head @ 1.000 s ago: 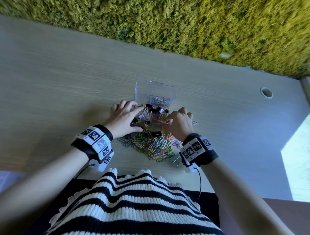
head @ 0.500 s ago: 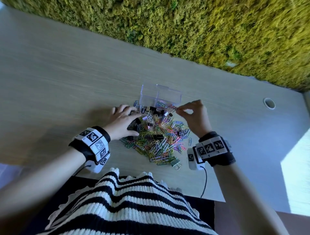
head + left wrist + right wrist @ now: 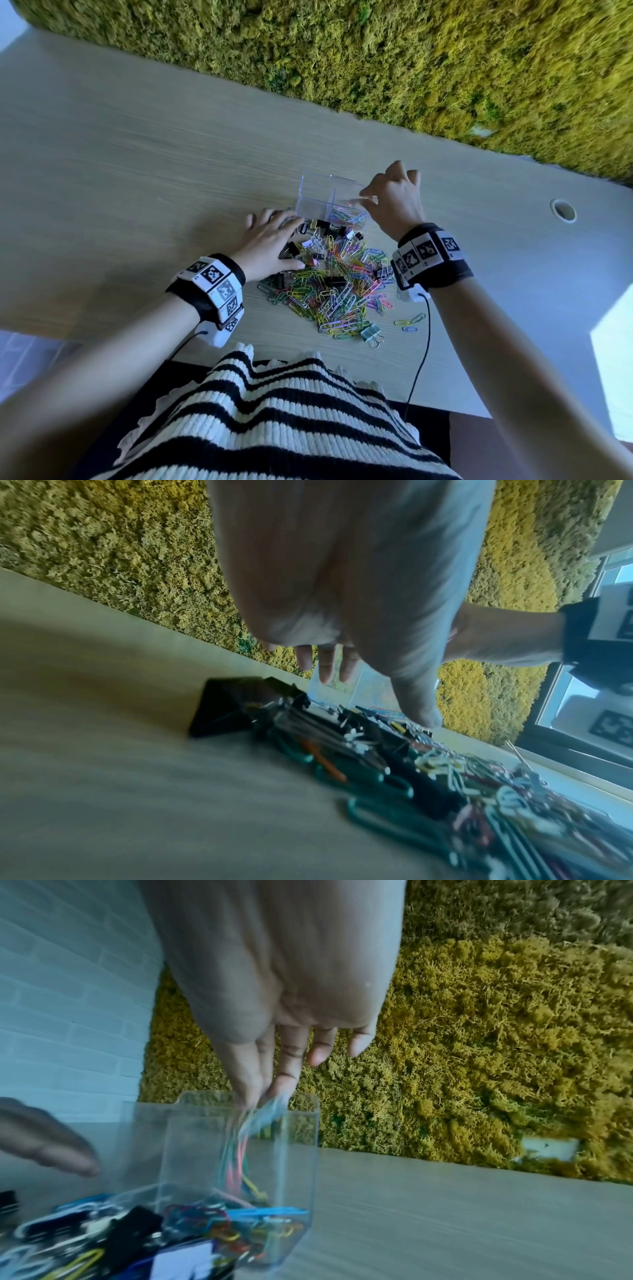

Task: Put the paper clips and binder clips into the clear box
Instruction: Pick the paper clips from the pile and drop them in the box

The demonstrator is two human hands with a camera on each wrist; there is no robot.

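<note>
A heap of coloured paper clips (image 3: 335, 291) mixed with black binder clips (image 3: 322, 226) lies on the table in front of the clear box (image 3: 318, 192). The box holds some paper clips (image 3: 212, 1221). My right hand (image 3: 368, 200) hovers over the box's right half. Its thumb and forefinger (image 3: 263, 1093) pinch a few paper clips, and blurred clips streak down inside the box (image 3: 298, 1164). My left hand (image 3: 291, 240) rests flat on the heap's left side, fingers straight over the black binder clips (image 3: 222, 710). A pale green binder clip (image 3: 371, 334) sits at the heap's near edge.
The pale wooden table (image 3: 137, 171) runs back to a moss wall (image 3: 411, 61). A round cable hole (image 3: 562, 209) is at the far right. A few stray paper clips (image 3: 409, 322) lie right of the heap, near a black wrist cable (image 3: 424, 346).
My right hand has left the heap with a pinch of paper clips and risen forward to the box's opening. The left hand has stayed on the heap.
</note>
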